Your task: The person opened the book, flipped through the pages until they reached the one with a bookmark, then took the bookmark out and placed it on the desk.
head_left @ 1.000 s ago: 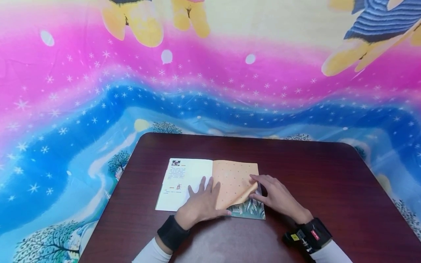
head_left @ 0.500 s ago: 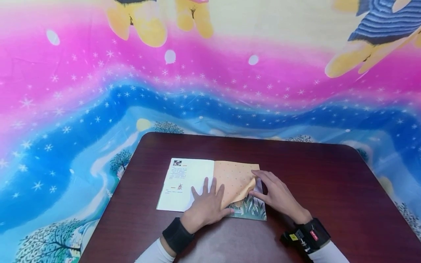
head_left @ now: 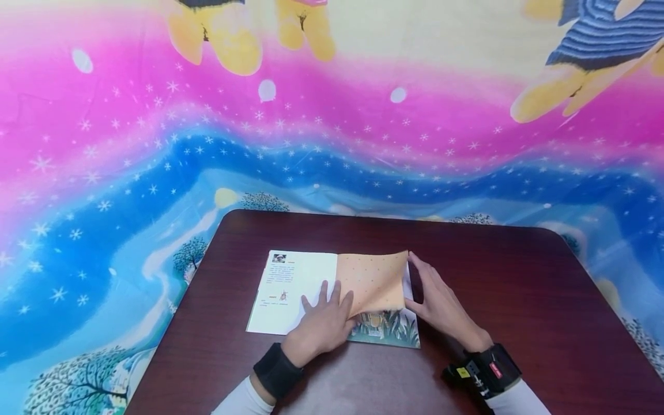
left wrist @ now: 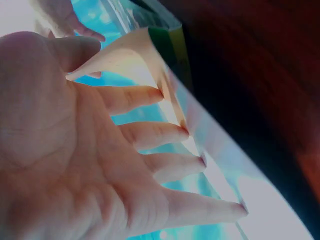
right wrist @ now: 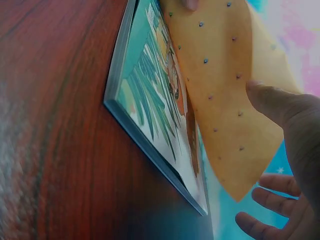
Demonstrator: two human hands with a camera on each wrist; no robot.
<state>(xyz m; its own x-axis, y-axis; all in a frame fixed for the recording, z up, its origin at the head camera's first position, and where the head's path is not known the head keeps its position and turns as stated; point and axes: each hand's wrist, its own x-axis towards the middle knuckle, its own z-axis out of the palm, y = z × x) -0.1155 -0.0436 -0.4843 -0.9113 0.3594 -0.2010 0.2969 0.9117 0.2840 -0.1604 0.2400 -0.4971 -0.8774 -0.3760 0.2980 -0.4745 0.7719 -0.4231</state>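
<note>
Left hand of mine rests on the book with fingers spread and nearly straight, astride the spine, gripping nothing. Right hand is at the outer edge of the orange leaf, thumb well parted from the fingers; I see no pinch, and whether the thumb presses the leaf I can't tell.

I'd expect the leaf to be light and limp, since it bows so readily, and easy to crease or tear. I would take it near its outer corner, between thumb and fingertip, and keep the spine pressed flat. The whole book looks thin and may slide a little on the smooth table.

It lies just below the middle of the head view. On its left is a white page with small print and two little pictures; on its right, the orange leaf, dotted, arches clear of a dark green illustrated page showing grassy blades.
</note>
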